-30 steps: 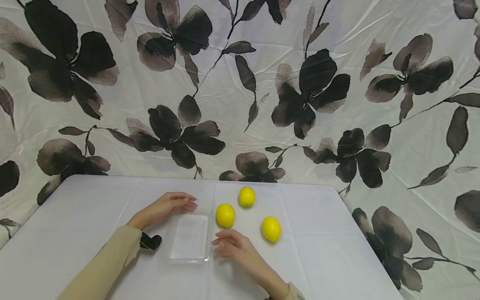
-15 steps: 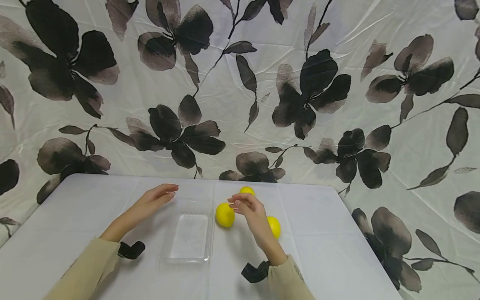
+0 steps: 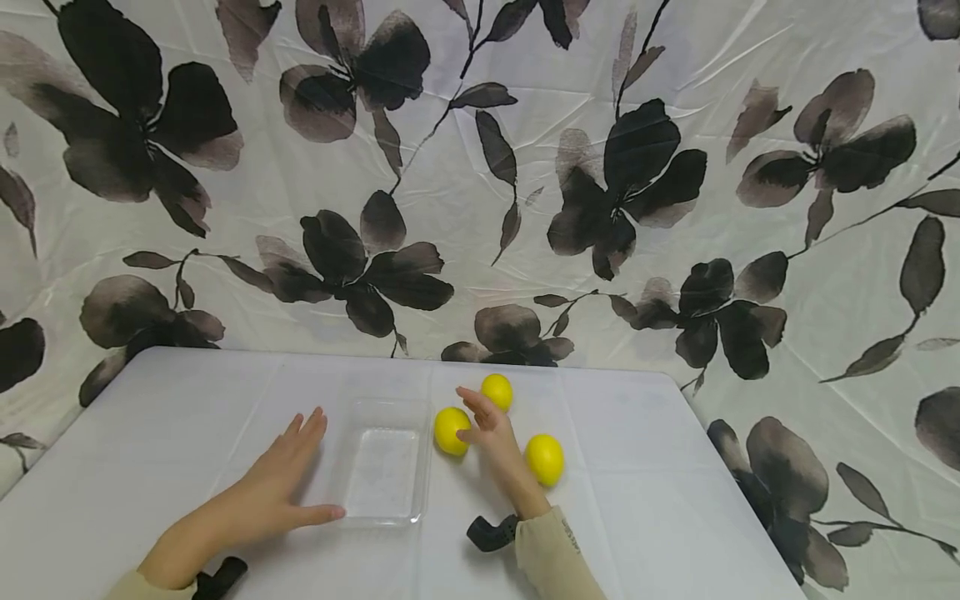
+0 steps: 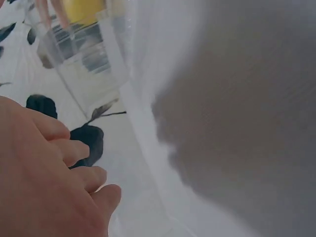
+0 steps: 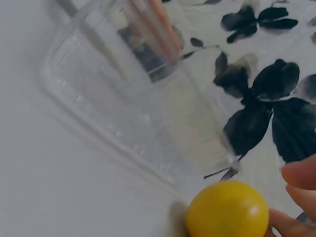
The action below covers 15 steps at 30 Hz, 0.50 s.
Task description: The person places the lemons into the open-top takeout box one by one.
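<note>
A clear plastic container (image 3: 381,475) stands on the white table. To its left my left hand (image 3: 262,492) spreads its fingers, with the thumb tip at the container's near left edge; whether they touch is not clear. My right hand (image 3: 493,435) is at the near left lemon (image 3: 448,431), thumb and fingers apart around its right side. In the right wrist view this yellow lemon (image 5: 227,211) lies just beside the fingers (image 5: 289,224), not gripped. A second lemon (image 3: 498,390) lies behind the right hand, and a third lemon (image 3: 544,460) to its right.
A white cloth covers the table (image 3: 660,517). Behind it hangs a floral curtain (image 3: 510,183) with dark flowers. A black wrist device (image 3: 491,533) sits at the right sleeve, another black device (image 3: 220,579) at the left.
My left hand has drawn back from the container's far end toward its near left side and spread out. My right hand has moved forward to the near left lemon. Lemons and container stay put.
</note>
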Each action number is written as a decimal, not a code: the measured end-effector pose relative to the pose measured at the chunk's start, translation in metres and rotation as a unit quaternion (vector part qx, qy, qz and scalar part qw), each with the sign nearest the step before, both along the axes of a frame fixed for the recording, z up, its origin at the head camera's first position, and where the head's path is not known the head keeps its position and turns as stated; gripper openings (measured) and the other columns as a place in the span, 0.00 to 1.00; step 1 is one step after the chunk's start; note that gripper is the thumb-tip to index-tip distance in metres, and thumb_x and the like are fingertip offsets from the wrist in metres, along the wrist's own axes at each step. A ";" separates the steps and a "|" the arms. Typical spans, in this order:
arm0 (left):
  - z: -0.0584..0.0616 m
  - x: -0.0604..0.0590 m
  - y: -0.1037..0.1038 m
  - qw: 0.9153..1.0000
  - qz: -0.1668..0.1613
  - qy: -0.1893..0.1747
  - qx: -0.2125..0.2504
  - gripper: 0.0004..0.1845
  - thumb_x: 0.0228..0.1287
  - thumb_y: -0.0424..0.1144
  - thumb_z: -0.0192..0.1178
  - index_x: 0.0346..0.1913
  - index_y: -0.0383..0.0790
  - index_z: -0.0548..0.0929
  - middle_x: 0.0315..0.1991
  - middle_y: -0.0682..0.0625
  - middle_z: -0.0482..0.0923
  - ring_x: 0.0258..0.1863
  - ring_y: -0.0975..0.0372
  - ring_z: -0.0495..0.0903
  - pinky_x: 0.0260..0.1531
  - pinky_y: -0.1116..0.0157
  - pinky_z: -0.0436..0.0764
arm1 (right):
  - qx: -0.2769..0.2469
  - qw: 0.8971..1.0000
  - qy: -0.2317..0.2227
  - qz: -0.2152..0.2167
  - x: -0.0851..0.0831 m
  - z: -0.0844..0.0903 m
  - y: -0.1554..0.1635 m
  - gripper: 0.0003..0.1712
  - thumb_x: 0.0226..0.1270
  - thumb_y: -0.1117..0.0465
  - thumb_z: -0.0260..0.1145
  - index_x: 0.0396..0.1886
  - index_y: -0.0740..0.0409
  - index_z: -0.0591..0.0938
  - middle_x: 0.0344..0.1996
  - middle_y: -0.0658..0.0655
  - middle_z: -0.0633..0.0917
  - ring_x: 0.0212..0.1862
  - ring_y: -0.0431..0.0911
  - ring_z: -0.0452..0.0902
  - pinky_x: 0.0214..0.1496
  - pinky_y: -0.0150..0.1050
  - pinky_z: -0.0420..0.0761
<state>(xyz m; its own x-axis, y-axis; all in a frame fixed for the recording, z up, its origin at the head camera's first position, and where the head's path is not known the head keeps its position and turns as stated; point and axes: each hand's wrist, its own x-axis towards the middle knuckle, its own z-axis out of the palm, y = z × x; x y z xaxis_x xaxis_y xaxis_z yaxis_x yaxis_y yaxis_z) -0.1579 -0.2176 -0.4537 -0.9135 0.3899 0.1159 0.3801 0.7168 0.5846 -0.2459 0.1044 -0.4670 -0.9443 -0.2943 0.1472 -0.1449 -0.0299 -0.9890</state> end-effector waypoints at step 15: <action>-0.013 0.016 0.020 0.991 0.020 0.095 -0.089 0.61 0.57 0.73 0.59 0.78 0.31 0.48 0.80 0.42 0.41 0.79 0.54 0.33 0.74 0.68 0.29 | 0.080 0.996 0.029 0.024 0.004 -0.032 -0.002 0.41 0.59 0.77 0.63 0.74 0.59 0.66 0.72 0.60 0.67 0.73 0.51 0.59 0.77 0.48 0.55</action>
